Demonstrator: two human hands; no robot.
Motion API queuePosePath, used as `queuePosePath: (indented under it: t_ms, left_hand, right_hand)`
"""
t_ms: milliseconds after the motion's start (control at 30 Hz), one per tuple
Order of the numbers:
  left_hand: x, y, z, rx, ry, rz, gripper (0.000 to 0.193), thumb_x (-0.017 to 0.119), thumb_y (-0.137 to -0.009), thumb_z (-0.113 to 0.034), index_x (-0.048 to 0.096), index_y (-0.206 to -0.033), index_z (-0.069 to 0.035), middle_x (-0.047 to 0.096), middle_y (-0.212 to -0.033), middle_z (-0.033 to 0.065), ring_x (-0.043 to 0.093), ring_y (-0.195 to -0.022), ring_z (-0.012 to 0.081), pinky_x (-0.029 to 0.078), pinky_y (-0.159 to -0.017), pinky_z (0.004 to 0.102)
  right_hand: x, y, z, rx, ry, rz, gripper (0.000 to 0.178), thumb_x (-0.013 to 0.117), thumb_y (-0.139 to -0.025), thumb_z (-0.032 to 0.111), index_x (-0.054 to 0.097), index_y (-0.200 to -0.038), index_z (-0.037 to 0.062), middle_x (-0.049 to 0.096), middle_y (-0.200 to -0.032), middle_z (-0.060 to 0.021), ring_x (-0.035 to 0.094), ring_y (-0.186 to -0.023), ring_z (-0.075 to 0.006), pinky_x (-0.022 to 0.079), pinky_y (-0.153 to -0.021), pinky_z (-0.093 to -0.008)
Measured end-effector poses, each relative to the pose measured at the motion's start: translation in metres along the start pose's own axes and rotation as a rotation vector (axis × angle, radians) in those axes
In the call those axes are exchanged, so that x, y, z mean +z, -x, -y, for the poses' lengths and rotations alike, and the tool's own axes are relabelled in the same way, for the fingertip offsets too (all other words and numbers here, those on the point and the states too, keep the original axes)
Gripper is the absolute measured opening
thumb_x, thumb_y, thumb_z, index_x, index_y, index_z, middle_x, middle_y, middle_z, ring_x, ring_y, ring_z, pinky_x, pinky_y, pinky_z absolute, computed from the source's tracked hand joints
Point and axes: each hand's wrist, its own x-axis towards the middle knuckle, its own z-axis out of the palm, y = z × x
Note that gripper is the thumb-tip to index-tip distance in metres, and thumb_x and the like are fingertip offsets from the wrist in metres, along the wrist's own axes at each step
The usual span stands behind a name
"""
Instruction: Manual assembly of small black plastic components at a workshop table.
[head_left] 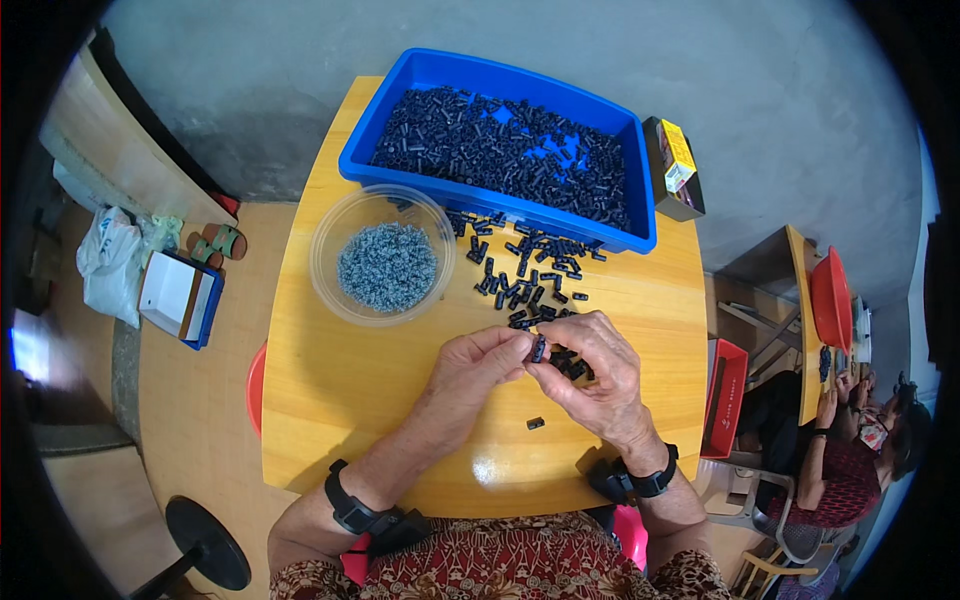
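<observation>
Over the near middle of the yellow table, my left hand (483, 358) and my right hand (592, 368) meet, both closed on one small black plastic part (538, 348). It is pinched between thumbs and fingers; its lower end is partly hidden. A single black part (536, 423) lies apart on the wood just below. Beyond my fingers spreads a loose pile of black parts (525, 290), some of it behind my right hand. To the left of that pile stands a clear round tub (325, 290) holding many small silvery metal pieces (386, 265).
A large blue bin (440, 182) full of small black pieces takes up the table's far side. Beside it sits a dark box (680, 208) with a yellow packet (676, 150). At right, a seated person (840, 485) works at another table with a red basin (828, 300).
</observation>
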Motion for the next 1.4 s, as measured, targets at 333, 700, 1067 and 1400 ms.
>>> queuePosePath:
  t_ms: [333, 700, 1067, 1400]
  left_hand:
    - [0.000, 0.001, -0.001, 0.034, -0.059, 0.068, 0.021, 0.062, -0.095, -0.018, 0.068, -0.108, -0.001, 0.069, -0.100, 0.0020, 0.059, -0.095, 0.0082, 0.046, -0.088, 0.0247]
    - [0.001, 0.001, 0.006, 0.107, -0.231, -0.015, 0.017, 0.064, -0.093, -0.009, 0.066, -0.106, 0.002, 0.068, -0.098, 0.0054, 0.062, -0.093, 0.0102, 0.049, -0.086, 0.0245]
    - [0.005, 0.000, 0.003, 0.098, -0.114, -0.031, 0.018, 0.064, -0.093, -0.011, 0.067, -0.106, 0.002, 0.069, -0.096, 0.0022, 0.060, -0.087, 0.0066, 0.048, -0.079, 0.0210]
    - [0.005, 0.002, -0.005, 0.008, -0.138, -0.027, 0.023, 0.059, -0.097, -0.019, 0.068, -0.106, 0.000, 0.069, -0.101, 0.0061, 0.061, -0.095, 0.0099, 0.047, -0.089, 0.0266]
  right_hand:
    - [-0.004, 0.000, 0.003, -0.010, 0.039, 0.019, 0.031, 0.077, -0.074, 0.006, 0.066, -0.103, 0.0021, 0.066, -0.089, -0.0088, 0.063, -0.081, -0.0245, 0.050, -0.074, -0.0359]
    - [0.000, 0.000, 0.002, 0.148, -0.112, -0.014, 0.008, 0.071, -0.081, 0.002, 0.064, -0.085, 0.0010, 0.066, -0.082, -0.0093, 0.061, -0.074, -0.0242, 0.048, -0.068, -0.0338]
    - [0.000, 0.006, 0.002, 0.050, 0.075, -0.018, 0.033, 0.079, -0.073, 0.008, 0.066, -0.104, 0.0028, 0.066, -0.094, -0.0102, 0.062, -0.086, -0.0268, 0.048, -0.078, -0.0384]
    - [-0.001, 0.003, 0.001, -0.041, 0.153, -0.028, 0.031, 0.080, -0.070, 0.008, 0.067, -0.098, 0.0037, 0.066, -0.092, -0.0087, 0.063, -0.084, -0.0253, 0.048, -0.077, -0.0372]
